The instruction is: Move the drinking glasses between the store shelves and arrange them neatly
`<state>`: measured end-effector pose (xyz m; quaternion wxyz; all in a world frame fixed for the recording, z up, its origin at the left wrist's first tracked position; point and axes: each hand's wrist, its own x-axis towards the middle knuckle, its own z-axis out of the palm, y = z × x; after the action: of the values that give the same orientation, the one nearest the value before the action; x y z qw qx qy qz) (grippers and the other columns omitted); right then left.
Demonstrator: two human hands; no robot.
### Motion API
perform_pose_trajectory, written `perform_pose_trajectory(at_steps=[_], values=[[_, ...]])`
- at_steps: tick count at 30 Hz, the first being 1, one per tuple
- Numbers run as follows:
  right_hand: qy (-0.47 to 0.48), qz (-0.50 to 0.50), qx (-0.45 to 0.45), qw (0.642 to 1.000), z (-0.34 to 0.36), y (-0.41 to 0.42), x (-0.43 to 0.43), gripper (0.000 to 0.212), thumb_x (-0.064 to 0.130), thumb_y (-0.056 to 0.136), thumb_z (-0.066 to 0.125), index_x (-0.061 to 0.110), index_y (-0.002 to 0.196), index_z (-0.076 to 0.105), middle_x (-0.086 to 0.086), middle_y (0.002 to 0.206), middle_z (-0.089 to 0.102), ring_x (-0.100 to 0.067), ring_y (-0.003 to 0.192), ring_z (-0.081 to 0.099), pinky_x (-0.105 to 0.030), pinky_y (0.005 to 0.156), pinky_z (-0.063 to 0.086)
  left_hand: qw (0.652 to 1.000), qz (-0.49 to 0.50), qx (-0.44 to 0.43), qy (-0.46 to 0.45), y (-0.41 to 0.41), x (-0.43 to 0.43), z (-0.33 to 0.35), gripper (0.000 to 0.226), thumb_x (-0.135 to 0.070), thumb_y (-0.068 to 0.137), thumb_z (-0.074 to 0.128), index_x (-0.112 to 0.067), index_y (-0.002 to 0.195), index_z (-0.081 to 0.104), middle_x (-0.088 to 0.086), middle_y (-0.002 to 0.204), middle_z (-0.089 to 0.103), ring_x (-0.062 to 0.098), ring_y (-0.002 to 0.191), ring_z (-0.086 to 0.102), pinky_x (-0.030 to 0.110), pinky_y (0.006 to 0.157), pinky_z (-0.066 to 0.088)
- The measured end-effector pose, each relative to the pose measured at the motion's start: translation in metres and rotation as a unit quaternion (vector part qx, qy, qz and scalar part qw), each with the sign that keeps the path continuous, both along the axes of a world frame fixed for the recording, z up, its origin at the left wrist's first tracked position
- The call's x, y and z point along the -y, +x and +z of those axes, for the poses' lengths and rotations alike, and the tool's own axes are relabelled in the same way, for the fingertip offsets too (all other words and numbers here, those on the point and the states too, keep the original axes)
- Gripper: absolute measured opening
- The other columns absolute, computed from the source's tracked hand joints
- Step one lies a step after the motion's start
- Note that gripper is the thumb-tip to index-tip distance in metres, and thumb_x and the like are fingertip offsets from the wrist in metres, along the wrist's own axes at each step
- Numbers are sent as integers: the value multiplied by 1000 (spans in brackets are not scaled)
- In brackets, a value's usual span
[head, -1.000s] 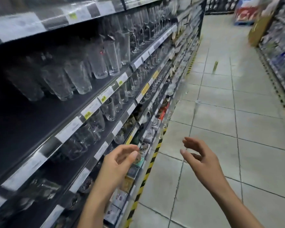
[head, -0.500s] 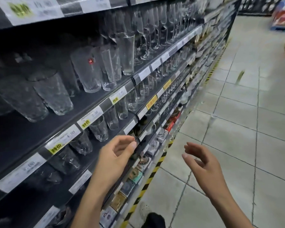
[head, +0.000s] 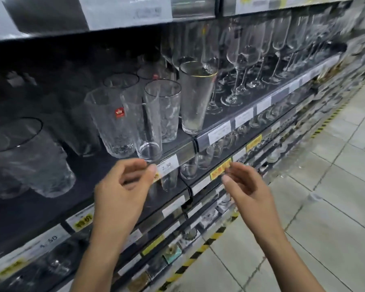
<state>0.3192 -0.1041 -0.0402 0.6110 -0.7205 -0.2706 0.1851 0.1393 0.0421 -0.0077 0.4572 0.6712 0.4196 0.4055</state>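
Drinking glasses [head: 151, 123] stand upright near the front edge of the shelf [head: 86, 167]. Left hand [head: 122, 186] and right hand [head: 248, 186] hover just below it, fingers loosely curled, holding nothing.

Both hands [head: 183, 186] empty, loosely curled, below tall glasses [head: 150, 121]; dark shelf [head: 177, 142]

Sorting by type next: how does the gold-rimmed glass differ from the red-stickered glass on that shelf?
The gold-rimmed glass has smooth walls; the red-stickered glass is textured. The gold-rimmed glass has a gold band at its lip; the red-stickered glass has a plain lip. The gold-rimmed glass looks taller than the red-stickered glass. Both are clear, upright and empty, on the same shelf.
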Motion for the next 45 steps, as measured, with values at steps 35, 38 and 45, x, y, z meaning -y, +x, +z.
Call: perform_pose_trajectory(at_steps=[35,38,45], values=[[88,345,55,933,41,143,-157,67,39,71,87,37,127,50,25,115,62,6,106,62,-21,91,51,904,423,-39,38,125,3,17,61,-45,68,87,-33,119,54,-26,101,61,-20,91,58,9,77,46],[100,361,30,927,41,144,-151,66,35,69,89,39,123,51,22,115,63,5,107,62,-22,91,52,907,419,-7,44,129,9,17,58,-37,68,89,-32,116,56,-23,103,65,-17,94,61,2,73,47],[177,382,32,906,51,144,-139,70,22,68,91,31,126,53,14,121,64,-7,116,62,-33,99,52,899,416,41,129,133,27,34,48,-23,70,89,-26,105,57,-23,93,70,-5,89,69,9,75,51]])
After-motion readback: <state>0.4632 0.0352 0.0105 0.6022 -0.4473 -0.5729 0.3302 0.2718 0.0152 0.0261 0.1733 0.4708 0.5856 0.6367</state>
